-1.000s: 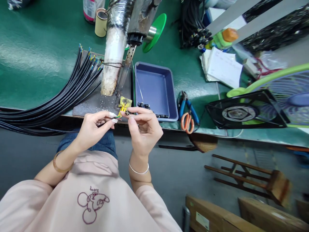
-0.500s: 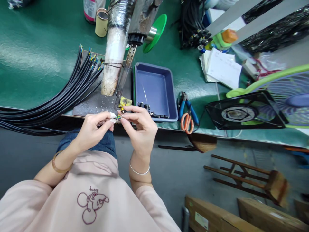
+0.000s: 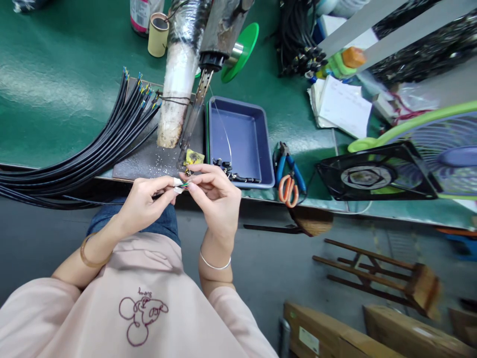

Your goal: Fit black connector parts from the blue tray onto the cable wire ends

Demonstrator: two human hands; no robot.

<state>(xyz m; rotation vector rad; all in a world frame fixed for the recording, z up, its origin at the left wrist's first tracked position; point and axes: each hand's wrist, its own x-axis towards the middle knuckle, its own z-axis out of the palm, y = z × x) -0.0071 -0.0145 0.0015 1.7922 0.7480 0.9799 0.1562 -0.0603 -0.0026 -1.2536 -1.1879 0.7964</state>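
Note:
White wrapping covers the fingertips of my left hand (image 3: 149, 199), which is closed in a pinch on the thin coloured wires (image 3: 183, 185) of a cable. My right hand (image 3: 216, 194) pinches the same wires from the other side, thumb against forefinger. Green shows among the wires; most of their length is hidden by my fingers. Just beyond the hands lies a yellow sponge (image 3: 194, 157), and a soldering iron (image 3: 197, 107) points down beside it. A bundle of black cables (image 3: 100, 149) with stripped coloured ends rests to the left.
A purple tray (image 3: 242, 139) holding black connectors stands right of the iron. Beside it lie blue-handled pliers (image 3: 294, 171) and orange-handled scissors (image 3: 288, 191). A white duct tube (image 3: 173, 99) and green solder spool (image 3: 242, 52) hang above. A black fan (image 3: 367, 176) sits farther right.
The fingers of my right hand have shifted slightly at the wires, and more green shows between the hands. Both hands stay together at the bench edge. The view has moved a little.

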